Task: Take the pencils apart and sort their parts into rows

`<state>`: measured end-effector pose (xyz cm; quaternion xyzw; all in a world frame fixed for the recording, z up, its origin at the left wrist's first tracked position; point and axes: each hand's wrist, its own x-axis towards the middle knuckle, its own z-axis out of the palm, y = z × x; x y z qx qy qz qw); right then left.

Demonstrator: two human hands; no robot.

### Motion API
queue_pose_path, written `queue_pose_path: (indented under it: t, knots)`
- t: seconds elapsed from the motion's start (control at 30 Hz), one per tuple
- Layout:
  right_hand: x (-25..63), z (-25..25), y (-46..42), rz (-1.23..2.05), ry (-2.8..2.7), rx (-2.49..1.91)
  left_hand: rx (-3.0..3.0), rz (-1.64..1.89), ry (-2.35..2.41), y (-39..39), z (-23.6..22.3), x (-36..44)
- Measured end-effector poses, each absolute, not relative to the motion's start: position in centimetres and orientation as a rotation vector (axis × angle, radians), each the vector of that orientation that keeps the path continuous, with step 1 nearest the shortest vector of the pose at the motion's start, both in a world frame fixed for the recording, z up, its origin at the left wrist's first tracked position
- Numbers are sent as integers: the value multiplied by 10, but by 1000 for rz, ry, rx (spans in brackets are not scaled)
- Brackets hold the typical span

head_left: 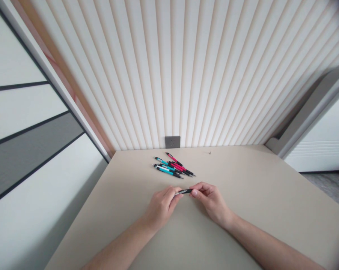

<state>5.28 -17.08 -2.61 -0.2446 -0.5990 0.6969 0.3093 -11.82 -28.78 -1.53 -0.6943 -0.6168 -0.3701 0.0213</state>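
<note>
Both hands meet over the middle of the beige table (242, 195) and hold one small dark pen (184, 191) between them. My left hand (161, 206) pinches the pen's left end with curled fingers. My right hand (210, 200) pinches its right end with thumb and fingertips. Just beyond the hands lies a loose pile of several pens (173, 168), some teal and black, some pink and black, pointing roughly left to right.
A ribbed white wall panel (186, 67) rises behind the table, with a grey wall socket (172, 142) at its foot. A small dark speck (210, 152) lies near the back edge. White and grey cabinets stand at left and right.
</note>
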Motion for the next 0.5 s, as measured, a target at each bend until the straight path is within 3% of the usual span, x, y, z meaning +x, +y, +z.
queue_pose_path:
  t: [0.5]
  knots:
    - [55,-28,-173,1768,-1704,-693,-2143,-1411,-1998,-287,-14,-118]
